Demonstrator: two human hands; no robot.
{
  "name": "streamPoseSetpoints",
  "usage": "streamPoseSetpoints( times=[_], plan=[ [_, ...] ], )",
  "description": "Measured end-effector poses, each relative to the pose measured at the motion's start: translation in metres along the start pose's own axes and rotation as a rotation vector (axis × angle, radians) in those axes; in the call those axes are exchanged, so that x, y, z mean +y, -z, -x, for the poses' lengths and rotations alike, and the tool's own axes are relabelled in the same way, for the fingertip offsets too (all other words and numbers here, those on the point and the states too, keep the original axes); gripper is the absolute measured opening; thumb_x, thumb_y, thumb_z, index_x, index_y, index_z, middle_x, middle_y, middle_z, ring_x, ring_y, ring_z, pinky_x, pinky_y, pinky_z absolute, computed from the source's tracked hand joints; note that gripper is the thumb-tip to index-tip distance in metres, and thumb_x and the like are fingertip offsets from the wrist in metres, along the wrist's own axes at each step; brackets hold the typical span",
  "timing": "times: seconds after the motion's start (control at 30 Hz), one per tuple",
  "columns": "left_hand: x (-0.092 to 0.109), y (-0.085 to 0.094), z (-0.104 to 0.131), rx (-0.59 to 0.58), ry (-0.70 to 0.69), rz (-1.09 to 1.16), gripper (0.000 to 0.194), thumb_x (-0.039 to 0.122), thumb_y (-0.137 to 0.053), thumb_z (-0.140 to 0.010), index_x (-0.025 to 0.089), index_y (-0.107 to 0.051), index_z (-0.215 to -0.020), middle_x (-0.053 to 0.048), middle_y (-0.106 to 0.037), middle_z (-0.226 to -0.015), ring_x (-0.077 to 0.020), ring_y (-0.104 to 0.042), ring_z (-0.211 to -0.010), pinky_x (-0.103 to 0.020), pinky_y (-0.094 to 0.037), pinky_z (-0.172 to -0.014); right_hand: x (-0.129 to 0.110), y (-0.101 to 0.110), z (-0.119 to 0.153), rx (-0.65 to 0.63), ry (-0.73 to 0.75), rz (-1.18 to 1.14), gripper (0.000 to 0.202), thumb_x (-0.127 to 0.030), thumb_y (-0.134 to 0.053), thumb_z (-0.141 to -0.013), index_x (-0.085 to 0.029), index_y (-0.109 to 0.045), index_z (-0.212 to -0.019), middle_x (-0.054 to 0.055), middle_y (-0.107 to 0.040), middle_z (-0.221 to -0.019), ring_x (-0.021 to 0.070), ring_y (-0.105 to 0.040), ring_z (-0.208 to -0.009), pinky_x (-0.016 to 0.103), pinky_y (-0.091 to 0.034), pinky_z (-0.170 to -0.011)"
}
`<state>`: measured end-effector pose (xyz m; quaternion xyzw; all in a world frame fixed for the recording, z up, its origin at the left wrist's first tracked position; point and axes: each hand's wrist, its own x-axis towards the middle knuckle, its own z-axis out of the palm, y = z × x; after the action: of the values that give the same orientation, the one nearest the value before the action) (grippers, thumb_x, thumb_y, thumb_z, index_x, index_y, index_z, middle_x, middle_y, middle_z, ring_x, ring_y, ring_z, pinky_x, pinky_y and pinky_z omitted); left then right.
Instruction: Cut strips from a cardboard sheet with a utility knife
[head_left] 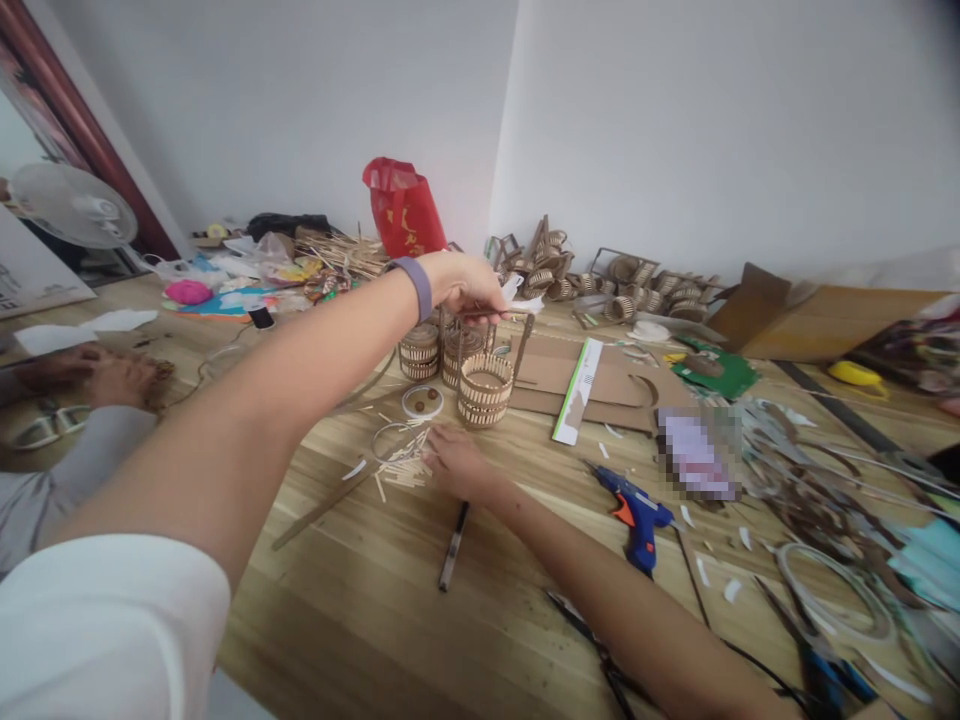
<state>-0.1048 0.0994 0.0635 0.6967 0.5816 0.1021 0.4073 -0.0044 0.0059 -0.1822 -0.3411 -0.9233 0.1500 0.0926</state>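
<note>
A small round basket (484,404) stands upright near the middle of the frame, with two tiers of pale upright slats, darker gaps between them and a tall brown handle (525,338). The left hand (474,285) is above it, fingers curled by the handle's top; I cannot tell whether they pinch it. Lower, the right hand (456,462) is at loose pale sticks (401,470) on the surface (337,600), fingers bent, their grip unclear.

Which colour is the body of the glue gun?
The glue gun body is blue; it shows in the head view.
</note>
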Motion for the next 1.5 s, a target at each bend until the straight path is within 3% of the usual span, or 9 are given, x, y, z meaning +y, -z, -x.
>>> streamPoseSetpoints(
  times=[0.4, 0.8, 0.93, 1.03, 1.17, 1.23, 1.3, 1.4, 1.5],
  plan=[
    [-0.024, 0.005, -0.01, 0.051, 0.028, 0.023, 0.007, 0.018, -0.063, -0.074, 0.018, -0.062, -0.068, 0.0, -0.055, -0.06, -0.0149, -0.055, -0.065, -0.028, -0.045, -0.07, 0.073, 0.033, 0.03, -0.032, -0.199, 0.181, 0.049, -0.042, -0.059, -0.095, -0.02, -0.052, -0.139, 0.012, -0.045, -0.151, 0.032, -0.044, -0.137, 0.061, -0.031, -0.113],
    [-0.04, -0.014, -0.016, 0.092, -0.016, -0.081, 0.011, 0.025, -0.061, -0.079, 0.017, -0.068, -0.076, -0.002, -0.065, -0.067, -0.0161, -0.062, -0.073, -0.025, -0.048, -0.072, 0.092, 0.056, 0.068, 0.115, -0.225, 0.235, 0.021, -0.03, -0.058, -0.097, -0.015, -0.067, -0.109, 0.009, -0.063, -0.131, 0.0232, -0.057, -0.12, 0.047, -0.042, -0.104],
    [-0.038, -0.022, -0.014, 0.199, -0.074, -0.214, 0.013, 0.027, -0.063, -0.077, 0.017, -0.069, -0.071, -0.004, -0.069, -0.073, -0.0174, -0.063, -0.076, -0.025, -0.046, -0.074, 0.099, 0.062, 0.082, 0.166, -0.348, 0.235, 0.021, -0.032, -0.058, -0.096, -0.014, -0.066, -0.091, 0.006, -0.068, -0.103, 0.0186, -0.063, -0.098, 0.039, -0.05, -0.089],
    [-0.037, -0.021, -0.006, 0.312, -0.107, -0.326, 0.018, 0.029, -0.062, -0.081, 0.016, -0.068, -0.07, -0.006, -0.071, -0.076, -0.0205, -0.063, -0.078, -0.025, -0.045, -0.074, 0.11, 0.071, 0.09, 0.215, -0.535, 0.236, 0.027, -0.041, -0.057, -0.097, -0.015, -0.065, -0.093, 0.004, -0.067, -0.096, 0.0166, -0.064, -0.087, 0.037, -0.053, -0.081],
    [-0.029, -0.024, 0.01, 0.601, -0.155, -0.426, 0.027, 0.03, -0.049, -0.093, 0.011, -0.064, -0.106, -0.015, -0.069, -0.105, -0.028, -0.06, -0.104, -0.031, -0.042, -0.088, 0.126, 0.083, 0.086, 0.282, -0.8, 0.223, 0.034, -0.044, -0.057, -0.097, -0.016, -0.063, -0.114, 0.007, -0.066, -0.111, 0.0196, -0.065, -0.096, 0.041, -0.055, -0.084],
    [-0.019, -0.036, 0.023, 0.77, -0.206, -0.449, 0.032, 0.026, -0.035, -0.1, 0.01, -0.054, -0.119, -0.018, -0.062, -0.121, -0.0285, -0.054, -0.116, -0.033, -0.038, -0.095, 0.131, 0.085, 0.077, 0.289, -0.913, 0.205, 0.04, -0.045, -0.058, -0.096, -0.017, -0.059, -0.124, 0.01, -0.063, -0.122, 0.0221, -0.064, -0.103, 0.044, -0.055, -0.087],
    [-0.01, -0.059, 0.037, 0.879, -0.298, -0.482, 0.028, 0.027, -0.033, -0.102, 0.012, -0.054, -0.115, -0.016, -0.063, -0.114, -0.0262, -0.058, -0.106, -0.032, -0.04, -0.091, 0.133, 0.084, 0.066, 0.256, -0.987, 0.174, 0.042, -0.044, -0.059, -0.096, -0.017, -0.057, -0.128, 0.01, -0.062, -0.125, 0.0225, -0.064, -0.104, 0.044, -0.055, -0.087],
    [-0.01, -0.108, 0.057, 0.682, -0.378, -0.532, 0.03, 0.032, -0.027, -0.104, 0.017, -0.053, -0.11, -0.011, -0.066, -0.095, -0.0233, -0.06, -0.086, -0.031, -0.041, -0.077, 0.138, 0.084, 0.054, 0.184, -1.022, 0.135, 0.038, -0.04, -0.06, -0.096, -0.017, -0.058, -0.126, 0.009, -0.064, -0.12, 0.0206, -0.065, -0.099, 0.042, -0.057, -0.083],
    [-0.036, -0.161, 0.074, 0.46, -0.439, -0.607, 0.036, 0.036, -0.027, -0.104, 0.02, -0.058, -0.095, -0.008, -0.064, -0.081, -0.0225, -0.059, -0.075, -0.032, -0.037, -0.068, 0.151, 0.094, 0.056, 0.149, -1.036, 0.149, 0.037, -0.039, -0.061, -0.095, -0.017, -0.059, -0.125, 0.009, -0.064, -0.119, 0.0203, -0.065, -0.098, 0.041, -0.057, -0.083]
  ],
)
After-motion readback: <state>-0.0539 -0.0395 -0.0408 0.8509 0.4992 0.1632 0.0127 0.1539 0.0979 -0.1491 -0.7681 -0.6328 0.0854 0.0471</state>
